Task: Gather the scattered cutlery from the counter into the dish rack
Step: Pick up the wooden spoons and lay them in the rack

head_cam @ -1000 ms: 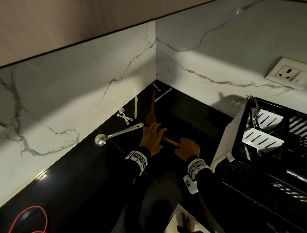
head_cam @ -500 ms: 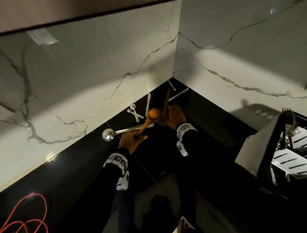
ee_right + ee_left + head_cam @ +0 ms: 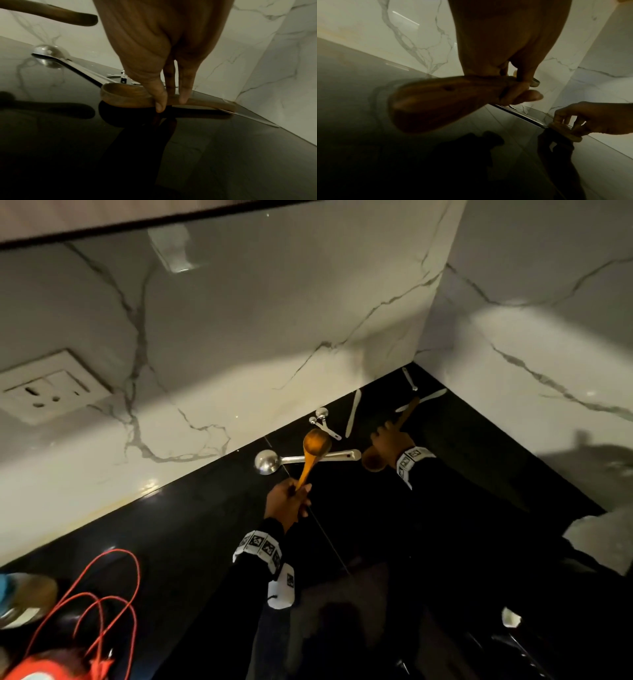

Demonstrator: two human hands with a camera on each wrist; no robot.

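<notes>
My left hand (image 3: 289, 501) grips the handle of a light wooden spoon (image 3: 317, 441) and holds it off the black counter, bowl tilted away from me; the left wrist view shows the fingers (image 3: 518, 93) wrapped round the wood. My right hand (image 3: 388, 440) reaches into the corner, where thumb and fingers (image 3: 161, 104) pinch the neck of a darker wooden spoon (image 3: 123, 96) that lies on the counter. A steel ladle (image 3: 269, 462), small steel measuring spoons (image 3: 322, 419), two white knives (image 3: 354, 412) and a small spoon (image 3: 409, 378) lie beyond. The dish rack is out of view.
Marble walls meet in a corner just behind the cutlery. A wall socket (image 3: 51, 385) sits at the left. A red cable (image 3: 113, 594) loops over the counter at the near left. A white sheet edge (image 3: 596, 539) shows at the right.
My left hand has lifted the light wooden spoon off the counter. My right hand moved forward onto the darker spoon. The head view swung left and the rack left the frame.
</notes>
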